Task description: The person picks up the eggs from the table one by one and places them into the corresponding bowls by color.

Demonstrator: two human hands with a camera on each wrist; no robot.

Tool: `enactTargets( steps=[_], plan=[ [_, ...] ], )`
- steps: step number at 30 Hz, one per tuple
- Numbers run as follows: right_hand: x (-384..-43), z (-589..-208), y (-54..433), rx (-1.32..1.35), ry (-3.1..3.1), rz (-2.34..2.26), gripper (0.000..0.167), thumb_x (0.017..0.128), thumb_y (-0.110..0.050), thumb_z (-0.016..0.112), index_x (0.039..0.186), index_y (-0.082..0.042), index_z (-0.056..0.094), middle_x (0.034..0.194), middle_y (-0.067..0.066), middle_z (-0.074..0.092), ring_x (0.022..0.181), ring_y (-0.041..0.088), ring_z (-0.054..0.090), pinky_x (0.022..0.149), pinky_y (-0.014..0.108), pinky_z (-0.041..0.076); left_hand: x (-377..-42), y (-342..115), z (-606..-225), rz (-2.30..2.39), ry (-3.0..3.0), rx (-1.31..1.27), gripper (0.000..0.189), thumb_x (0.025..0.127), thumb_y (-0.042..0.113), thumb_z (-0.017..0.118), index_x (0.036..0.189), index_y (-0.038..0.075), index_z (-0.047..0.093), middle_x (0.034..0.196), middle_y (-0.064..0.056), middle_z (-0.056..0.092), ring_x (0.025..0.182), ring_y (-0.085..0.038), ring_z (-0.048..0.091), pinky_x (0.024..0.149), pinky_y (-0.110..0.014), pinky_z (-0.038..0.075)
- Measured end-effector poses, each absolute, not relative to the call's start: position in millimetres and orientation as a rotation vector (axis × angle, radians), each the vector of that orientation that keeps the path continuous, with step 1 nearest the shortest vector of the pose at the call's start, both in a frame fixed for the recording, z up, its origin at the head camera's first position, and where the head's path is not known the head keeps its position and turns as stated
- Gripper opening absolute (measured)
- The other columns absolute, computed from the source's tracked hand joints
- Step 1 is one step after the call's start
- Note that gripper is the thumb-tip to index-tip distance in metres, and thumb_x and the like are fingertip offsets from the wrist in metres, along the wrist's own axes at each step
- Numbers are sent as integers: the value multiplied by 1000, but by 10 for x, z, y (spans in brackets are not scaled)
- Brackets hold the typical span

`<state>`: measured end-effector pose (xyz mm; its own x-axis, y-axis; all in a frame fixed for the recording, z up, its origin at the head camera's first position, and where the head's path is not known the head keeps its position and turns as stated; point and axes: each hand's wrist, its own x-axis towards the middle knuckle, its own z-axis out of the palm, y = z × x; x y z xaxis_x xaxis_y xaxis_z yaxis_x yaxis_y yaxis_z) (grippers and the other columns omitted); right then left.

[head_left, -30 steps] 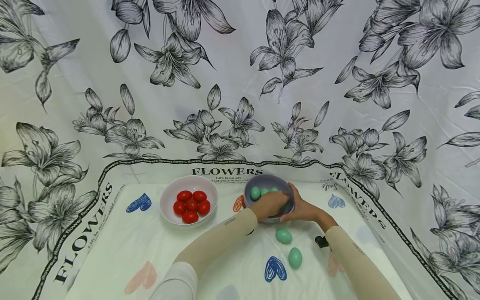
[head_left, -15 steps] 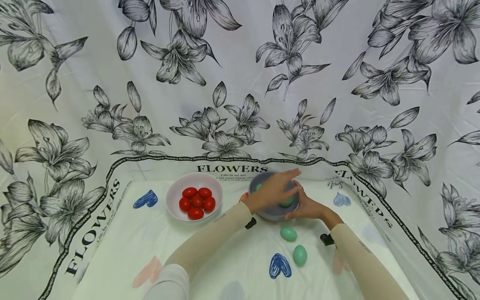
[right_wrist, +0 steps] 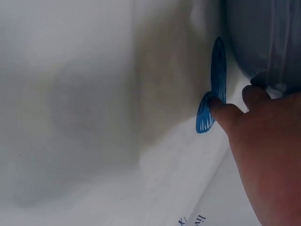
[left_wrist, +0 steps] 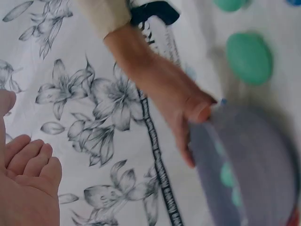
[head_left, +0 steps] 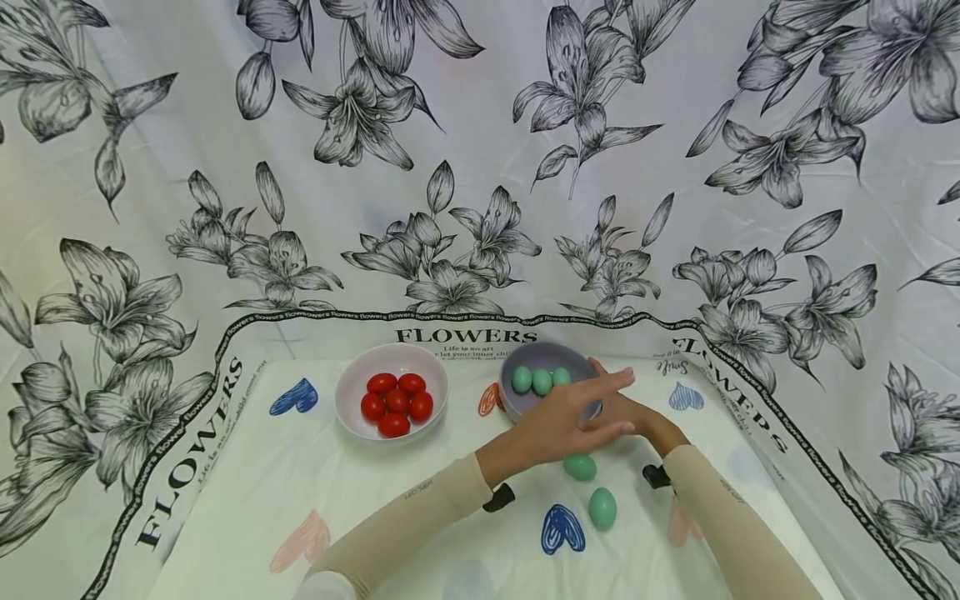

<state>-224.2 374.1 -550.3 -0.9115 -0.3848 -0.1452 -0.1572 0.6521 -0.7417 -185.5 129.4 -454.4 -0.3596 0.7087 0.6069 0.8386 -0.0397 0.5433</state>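
The grey-purple bowl [head_left: 512, 402] stands at the back of the table with several green toy eggs [head_left: 542, 382] inside. My right hand [head_left: 633, 415] holds this bowl by its right side; in the left wrist view, that hand [left_wrist: 164, 89] has its thumb and fingers at the rim. My left hand [head_left: 543, 429] hovers in front of the bowl, fingers loosely extended and nothing seen in them; it hides part of the bowl's near side. Nearer the front lie two green eggs: the farther egg [head_left: 581, 468] close to the bowl, the nearer egg [head_left: 602, 508] below it.
To the left, a pinkish-white bowl [head_left: 348, 417] contains several red egg-shaped pieces [head_left: 397, 401]. A white cloth with heart prints [head_left: 562, 530] covers the table. Behind it hangs a flower-patterned curtain [head_left: 450, 192].
My left hand has come up out of the grey-purple bowl and drawn back toward the front, over its near edge. The right hand stays at the bowl. The head view has shifted slightly.
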Motion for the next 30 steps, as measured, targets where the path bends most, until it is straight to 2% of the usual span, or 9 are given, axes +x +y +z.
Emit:
enactTargets(
  steps=[1, 3, 4, 6, 9, 12, 14, 21, 30],
  plan=[
    [-2240, -5484, 3741, -455, 2582, -1129, 122, 97, -40, 76, 166, -6, -19, 173, 29, -11, 159, 51, 6, 124, 73, 17, -1811, 1286, -4604, -1369, -2069, -1702, 67, 102, 30, 74, 162, 19, 44, 166, 2, 43, 132, -1, 59, 107, -16, 47],
    [-2233, -5450, 3721, -483, 2572, -1170, 123, 96, -40, 77, 166, -7, -17, 173, 29, -10, 157, 54, 5, 121, 77, 16, -1731, 1275, -4730, -1373, -2060, -1721, 66, 101, 28, 76, 160, 17, 47, 164, 4, 46, 128, -1, 61, 105, -15, 48],
    [-2224, -5433, 3723, -488, 2544, -1204, 124, 96, -40, 78, 166, -7, -19, 172, 31, -12, 157, 56, 4, 120, 78, 15, -1695, 1272, -4794, -1365, -2052, -1727, 65, 100, 27, 77, 158, 14, 50, 163, 2, 48, 142, -7, 51, 112, -18, 45],
    [-2212, -5417, 3719, -520, 2535, -1248, 126, 94, -39, 80, 165, -4, -18, 170, 33, -15, 154, 60, -4, 118, 81, 9, -1626, 1277, -4920, -1393, -2037, -1746, 66, 99, 26, 78, 157, 11, 51, 162, -2, 50, 147, -10, 47, 118, -24, 41],
    [-2219, -5423, 3706, -504, 2536, -1252, 140, 84, -40, 90, 165, -6, -19, 171, 33, -15, 155, 59, -1, 121, 78, 13, -1509, 1282, -5092, -1401, -2080, -1770, 72, 98, 28, 79, 160, 12, 46, 162, -2, 50, 148, -8, 45, 119, -23, 40],
    [-2249, -5466, 3705, -415, 2536, -1228, 146, 80, -38, 94, 166, -11, -20, 172, 29, -14, 157, 56, 3, 122, 76, 17, -1396, 1295, -5255, -1412, -2166, -1793, 72, 101, 31, 76, 162, 16, 43, 163, 2, 48, 148, -5, 43, 118, -21, 40],
    [-2274, -5512, 3715, -375, 2530, -1223, 147, 79, -37, 95, 167, -16, -21, 173, 26, -15, 159, 53, 3, 122, 75, 19, -1330, 1302, -5357, -1428, -2239, -1788, 71, 102, 34, 73, 163, 19, 41, 163, 4, 48, 147, -2, 43, 117, -19, 40],
    [-2289, -5582, 3714, -370, 2517, -1238, 147, 78, -36, 95, 167, -16, -21, 173, 27, -12, 159, 52, 5, 122, 74, 20, -1229, 1329, -5658, -1385, -2414, -1756, 68, 105, 42, 66, 164, 19, 40, 161, 4, 49, 144, -2, 47, 115, -17, 40],
    [-2277, -5579, 3714, -372, 2508, -1266, 148, 78, -37, 96, 166, -15, -21, 173, 29, -9, 158, 52, 9, 122, 73, 22, -1236, 1386, -5821, -1235, -2620, -1674, 68, 101, 45, 71, 159, 16, 49, 156, 10, 54, 138, 1, 51, 111, -15, 44]
  ],
)
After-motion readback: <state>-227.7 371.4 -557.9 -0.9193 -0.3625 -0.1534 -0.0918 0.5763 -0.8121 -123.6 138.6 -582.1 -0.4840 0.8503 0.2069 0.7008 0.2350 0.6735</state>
